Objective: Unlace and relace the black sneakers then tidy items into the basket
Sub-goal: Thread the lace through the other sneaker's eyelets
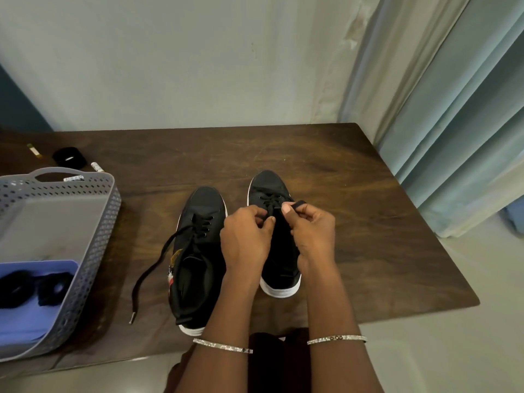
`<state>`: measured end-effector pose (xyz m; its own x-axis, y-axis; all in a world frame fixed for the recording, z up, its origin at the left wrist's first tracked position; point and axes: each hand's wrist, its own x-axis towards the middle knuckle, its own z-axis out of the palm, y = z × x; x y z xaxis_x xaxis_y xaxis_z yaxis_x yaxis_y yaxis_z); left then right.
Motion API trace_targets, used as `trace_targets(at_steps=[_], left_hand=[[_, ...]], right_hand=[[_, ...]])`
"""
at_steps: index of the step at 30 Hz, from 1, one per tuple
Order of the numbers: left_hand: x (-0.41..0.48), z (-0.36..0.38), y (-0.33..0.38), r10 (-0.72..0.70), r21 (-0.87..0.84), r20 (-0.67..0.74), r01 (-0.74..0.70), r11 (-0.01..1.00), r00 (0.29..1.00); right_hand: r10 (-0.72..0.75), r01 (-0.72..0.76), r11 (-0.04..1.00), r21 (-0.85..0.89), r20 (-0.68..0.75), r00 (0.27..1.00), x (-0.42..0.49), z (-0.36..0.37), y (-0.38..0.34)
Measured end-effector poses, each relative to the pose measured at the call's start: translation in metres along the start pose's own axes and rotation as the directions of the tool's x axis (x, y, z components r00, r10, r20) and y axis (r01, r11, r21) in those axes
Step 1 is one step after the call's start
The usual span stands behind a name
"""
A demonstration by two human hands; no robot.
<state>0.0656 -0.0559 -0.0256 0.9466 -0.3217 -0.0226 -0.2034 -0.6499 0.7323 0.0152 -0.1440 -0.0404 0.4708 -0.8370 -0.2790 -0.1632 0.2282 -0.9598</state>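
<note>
Left hand [246,236] and right hand [312,231] each pinch the black lace [298,205] of the right sneaker [269,185], hiding its middle. The left sneaker [204,211] stands just beside it. The grey basket [96,245] is cut off at left, and the print on the white stick [96,166] behind it is unreadable.

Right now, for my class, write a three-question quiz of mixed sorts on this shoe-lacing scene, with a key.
1. True or false: the left hand and right hand both work on the lace of the right-side sneaker.
2. The basket stands: A) left of the sneakers, B) right of them, C) on the floor.
3. Fill in: the loose lace end of the left-side sneaker lies on the ____.
Key: 1 true; 2 A; 3 table.
</note>
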Motion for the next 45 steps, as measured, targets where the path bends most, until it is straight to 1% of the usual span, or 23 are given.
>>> trace_targets(at_steps=[2, 4, 7, 10, 15, 22, 27, 31, 34, 38, 40, 42, 43, 45], left_hand=[[0.005, -0.001, -0.001, -0.029, -0.049, 0.009, 0.03, 0.998, 1.0], [0.012, 0.002, -0.007, -0.099, -0.131, 0.038, 0.103, 0.986, 0.994], [0.017, 0.004, -0.015, -0.214, -0.318, 0.098, 0.235, 0.919, 0.972], [0.018, 0.004, -0.018, -0.287, -0.42, 0.162, 0.329, 0.846, 0.944], [0.019, 0.001, -0.018, -0.321, -0.472, 0.217, 0.387, 0.792, 0.922], [0.018, 0.001, -0.018, -0.318, -0.487, 0.214, 0.383, 0.784, 0.924], [0.021, 0.002, -0.02, -0.314, -0.493, 0.229, 0.388, 0.778, 0.921], [0.023, 0.001, -0.02, -0.322, -0.511, 0.247, 0.405, 0.758, 0.914], [0.024, -0.001, -0.02, -0.296, -0.527, 0.276, 0.401, 0.749, 0.915], [0.025, -0.003, -0.019, -0.287, -0.533, 0.303, 0.411, 0.74, 0.909], [0.025, -0.005, -0.018, -0.286, -0.56, 0.312, 0.419, 0.715, 0.906], [0.025, -0.006, -0.018, -0.274, -0.583, 0.31, 0.409, 0.702, 0.911], [0.026, -0.005, -0.019, -0.261, -0.561, 0.289, 0.384, 0.733, 0.921], [0.027, -0.001, -0.022, -0.217, -0.437, 0.205, 0.287, 0.852, 0.955]], right_hand=[[0.021, -0.021, 1.0, -0.018, 0.006, 1.0, 0.005, 0.005, 0.0], [0.004, -0.004, 0.997, -0.071, -0.003, 1.0, 0.009, 0.009, 0.0], [-0.029, 0.026, 0.982, -0.189, -0.012, 1.0, 0.01, 0.014, 0.0], [-0.035, 0.033, 0.959, -0.28, -0.002, 0.999, 0.011, 0.017, 0.0], [-0.09, 0.095, 0.903, -0.418, 0.032, 0.995, 0.009, 0.021, -0.002], [-0.138, 0.129, 0.831, -0.541, 0.025, 0.99, 0.005, 0.024, -0.006], [-0.094, 0.094, 0.883, -0.461, 0.023, 0.995, 0.009, 0.022, -0.003], [-0.097, 0.097, 0.891, -0.444, 0.022, 0.995, 0.01, 0.023, -0.002], [-0.096, 0.096, 0.896, -0.434, 0.021, 0.995, 0.01, 0.025, -0.001], [-0.106, 0.118, 0.886, -0.449, 0.052, 0.993, 0.011, 0.027, 0.001], [-0.112, 0.131, 0.882, -0.453, 0.068, 0.991, 0.012, 0.026, 0.001], [-0.089, 0.111, 0.906, -0.408, 0.07, 0.993, 0.012, 0.023, 0.001], [-0.056, 0.078, 0.929, -0.362, 0.073, 0.996, 0.013, 0.02, 0.001], [0.019, 0.006, 0.964, -0.265, 0.089, 0.996, 0.013, 0.017, 0.001]])
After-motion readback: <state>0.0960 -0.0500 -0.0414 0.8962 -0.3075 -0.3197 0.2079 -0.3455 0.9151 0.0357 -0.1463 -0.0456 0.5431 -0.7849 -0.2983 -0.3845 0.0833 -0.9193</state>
